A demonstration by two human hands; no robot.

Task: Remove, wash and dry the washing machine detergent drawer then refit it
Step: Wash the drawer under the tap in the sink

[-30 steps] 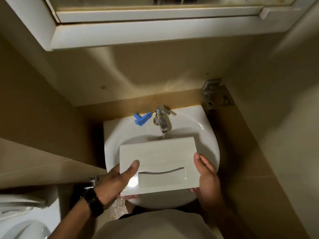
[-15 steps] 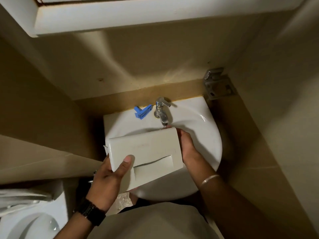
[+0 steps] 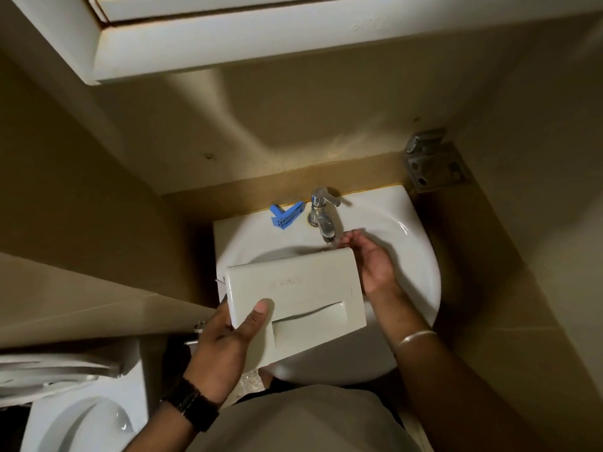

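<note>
The white detergent drawer [image 3: 300, 295] is held over the white sink [image 3: 421, 256], its front panel with the recessed handle facing me. My left hand [image 3: 225, 347] grips its lower left corner, thumb pressed on the front panel. My right hand [image 3: 372, 259] is beside the drawer's upper right corner, palm turned inward and fingers loosely cupped just under the spout of the chrome tap [image 3: 321, 213]. Whether it touches the drawer's edge I cannot tell. The drawer's compartments are hidden behind the panel.
A small blue plastic part [image 3: 285, 215] lies on the sink's back ledge left of the tap. A white cabinet [image 3: 228, 44] hangs overhead. A toilet [image 3: 85, 419] stands at lower left. A metal bracket [image 3: 434, 161] sits in the right wall corner. Walls close in on both sides.
My right hand left the drawer's right side and rose to the tap spout. The drawer shifted left and tilted, now carried by my left hand.
</note>
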